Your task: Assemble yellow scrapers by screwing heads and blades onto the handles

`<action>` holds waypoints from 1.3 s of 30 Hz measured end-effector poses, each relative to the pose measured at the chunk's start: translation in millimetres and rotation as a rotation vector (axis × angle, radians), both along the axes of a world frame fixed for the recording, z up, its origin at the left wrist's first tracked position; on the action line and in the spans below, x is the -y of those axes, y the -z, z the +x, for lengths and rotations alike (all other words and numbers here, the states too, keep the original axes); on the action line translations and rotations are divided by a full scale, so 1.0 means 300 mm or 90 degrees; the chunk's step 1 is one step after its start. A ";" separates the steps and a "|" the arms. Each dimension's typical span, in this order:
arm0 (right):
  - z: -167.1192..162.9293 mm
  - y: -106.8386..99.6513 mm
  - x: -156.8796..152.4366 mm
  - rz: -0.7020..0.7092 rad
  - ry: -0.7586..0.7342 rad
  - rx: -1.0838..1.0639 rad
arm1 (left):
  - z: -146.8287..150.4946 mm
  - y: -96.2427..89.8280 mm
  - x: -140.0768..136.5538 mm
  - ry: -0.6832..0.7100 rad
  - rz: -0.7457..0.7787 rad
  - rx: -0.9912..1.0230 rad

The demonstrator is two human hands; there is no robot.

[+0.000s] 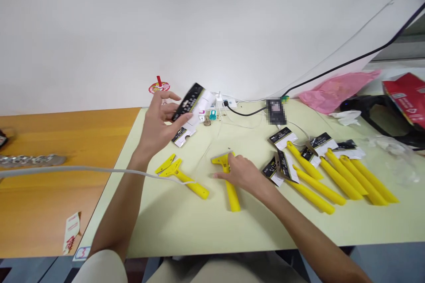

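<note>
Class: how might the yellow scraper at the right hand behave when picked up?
The yellow scraper looks like moulded plastic, so it would probably feel stiff and fairly light. Its broad head should make rolling unlikely. Its smooth-looking handle might slip a little in the right hand.

Pale green table (206,230) carrying several things. Near its middle lies the leftmost scraper (184,176), yellow and without a card. Just right of that scraper is a second bare scraper (232,193); well to its right, a cluster of carded yellow scrapers (341,179). Beyond the leftmost scraper lie a black-and-white card (181,136) and a small turquoise item (213,115); far to its right, clear plastic (395,154).
</note>
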State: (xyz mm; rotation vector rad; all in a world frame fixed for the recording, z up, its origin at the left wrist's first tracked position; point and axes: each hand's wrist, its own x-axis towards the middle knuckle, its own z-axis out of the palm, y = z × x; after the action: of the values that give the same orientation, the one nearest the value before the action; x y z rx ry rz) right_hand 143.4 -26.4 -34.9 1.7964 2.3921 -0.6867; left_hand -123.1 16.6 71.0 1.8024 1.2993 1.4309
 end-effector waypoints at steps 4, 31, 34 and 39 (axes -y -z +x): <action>0.001 0.023 0.026 -0.006 0.039 -0.089 | 0.122 -0.058 0.009 0.077 0.003 -0.015; 0.191 -0.550 -0.174 0.426 0.113 -0.922 | 0.121 -0.097 -0.044 0.191 -0.083 0.027; 0.204 -0.557 -0.159 0.468 0.106 -0.923 | 0.141 -0.097 -0.039 0.181 -0.056 -0.064; 0.230 -0.561 -0.142 0.499 0.077 -0.927 | 0.180 -0.095 -0.025 0.172 0.020 -0.161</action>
State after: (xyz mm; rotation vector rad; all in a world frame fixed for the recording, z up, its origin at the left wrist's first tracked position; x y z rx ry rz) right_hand 212.3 16.2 133.4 1.9882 3.8830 -1.6957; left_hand -69.1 24.2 99.6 2.1411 1.1002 1.1113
